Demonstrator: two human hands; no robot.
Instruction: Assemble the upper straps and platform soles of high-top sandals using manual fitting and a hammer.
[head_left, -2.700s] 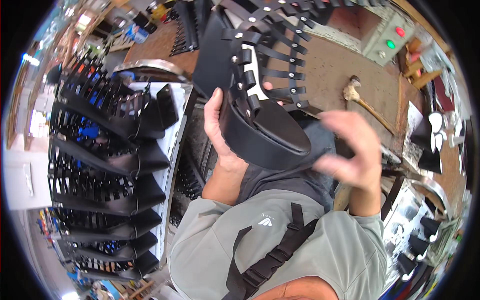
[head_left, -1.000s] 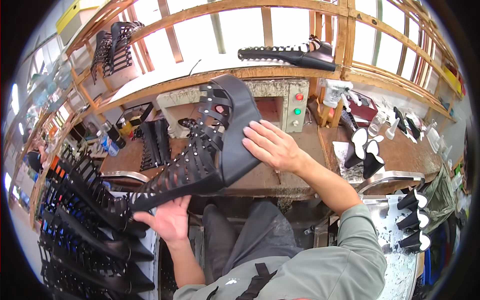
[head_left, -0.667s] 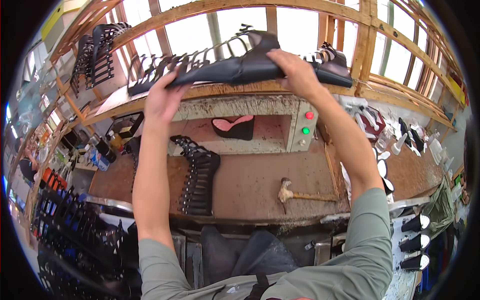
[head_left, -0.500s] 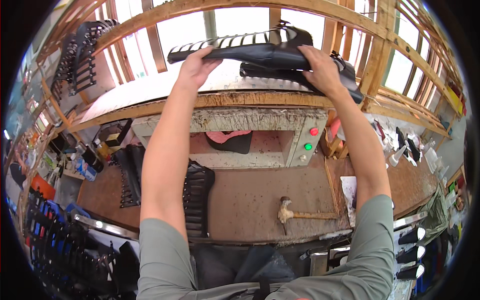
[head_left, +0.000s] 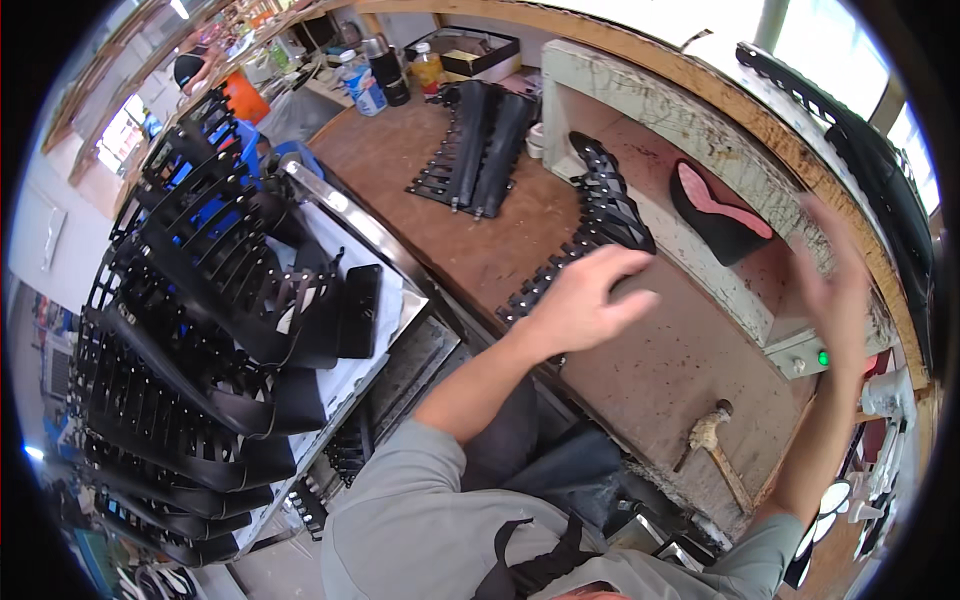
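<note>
My left hand (head_left: 585, 300) hovers empty, fingers loosely spread, just over the lower end of a black strappy boot upper (head_left: 605, 215) lying on the wooden bench (head_left: 480, 250). My right hand (head_left: 835, 285) is blurred in the air to the right, open and holding nothing, above a grey machine box (head_left: 780, 330). A long black studded boot (head_left: 865, 150) lies on the wooden shelf at the upper right, apart from both hands.
A black sole with a pink insole (head_left: 715, 205) sits in the machine's recess. Two more black uppers (head_left: 470, 150) lie further back, near bottles (head_left: 365, 85). A hammer (head_left: 715, 445) rests at the bench's near edge. A rack of black boots (head_left: 200, 300) fills the left.
Both hands had lifted a black boot up to the overhead shelf. They have let go and come down, and my view has tipped down to the bench.
</note>
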